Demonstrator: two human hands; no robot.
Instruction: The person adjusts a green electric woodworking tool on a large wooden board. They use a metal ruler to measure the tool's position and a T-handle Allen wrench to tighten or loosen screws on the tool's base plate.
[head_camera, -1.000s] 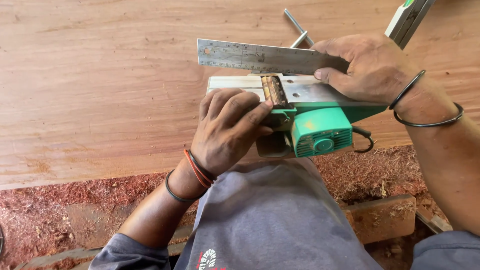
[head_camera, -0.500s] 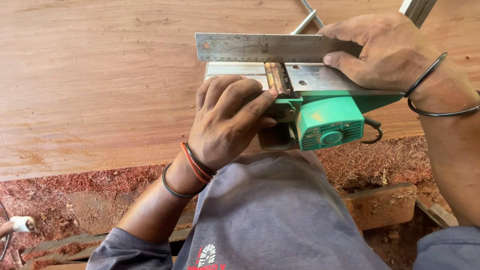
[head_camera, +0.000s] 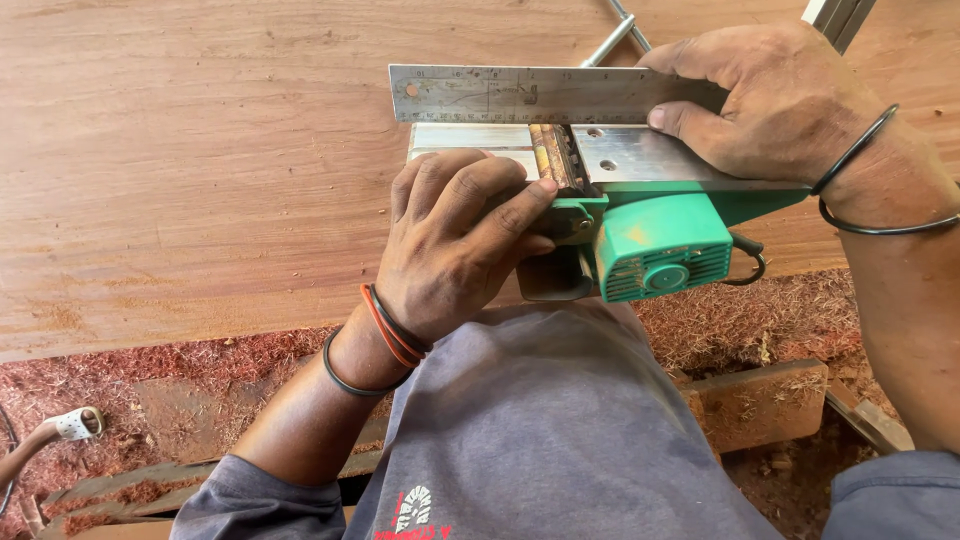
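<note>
On the person's lap, against the wooden worktop (head_camera: 200, 150), a green electric planer (head_camera: 660, 245) lies sole-up. Left hand (head_camera: 455, 245) closes around its body to steady it; right hand (head_camera: 780, 100) presses a steel ruler (head_camera: 520, 95) edgewise across the sole, fingers clamped.

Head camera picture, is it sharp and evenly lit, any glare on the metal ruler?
Head view: sharp throughout, soft even daylight; the steel ruler shows only a mild sheen, its markings visible; faint shadows under the left hand and right hand; the green planer is in focus.
</note>
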